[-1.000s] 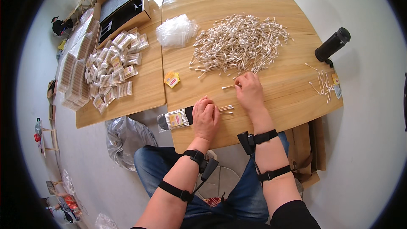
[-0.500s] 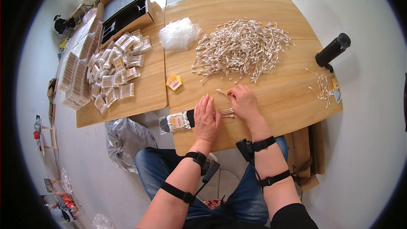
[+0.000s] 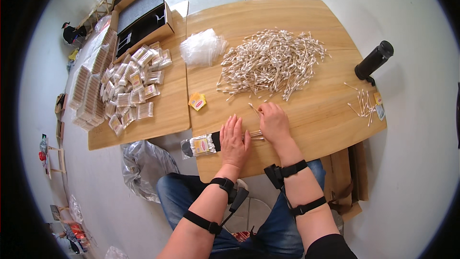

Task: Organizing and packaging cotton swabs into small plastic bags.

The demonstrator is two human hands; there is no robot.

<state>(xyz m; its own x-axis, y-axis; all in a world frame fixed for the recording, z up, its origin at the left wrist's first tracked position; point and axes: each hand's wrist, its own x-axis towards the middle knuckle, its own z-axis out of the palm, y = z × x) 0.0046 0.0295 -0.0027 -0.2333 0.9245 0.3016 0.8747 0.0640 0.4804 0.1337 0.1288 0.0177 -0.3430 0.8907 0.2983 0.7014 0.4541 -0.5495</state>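
My left hand (image 3: 234, 143) lies flat with its fingers stretched over a black pad (image 3: 216, 141) at the near table edge. Left of it sticks out a clear bag of cotton swabs (image 3: 192, 146) with a yellow card in it. A few loose swabs (image 3: 257, 135) show between my two hands, their far ends hidden under my left palm. My right hand (image 3: 274, 123) is closed in a pinch, and a cotton swab (image 3: 254, 109) juts out leftward from its fingertips. Beyond it spreads a large heap of cotton swabs (image 3: 273, 62).
Yellow cards (image 3: 197, 101) and a stack of clear bags (image 3: 203, 48) lie left of the heap. Filled swab packets (image 3: 129, 86) cover the left table beside an open cardboard box (image 3: 143, 19). At right stand a black bottle (image 3: 374, 60) and some scattered swabs (image 3: 365, 104).
The whole view has shifted, so the table sits slightly lower in the picture. Both hands keep nearly the same place and pose over the table.
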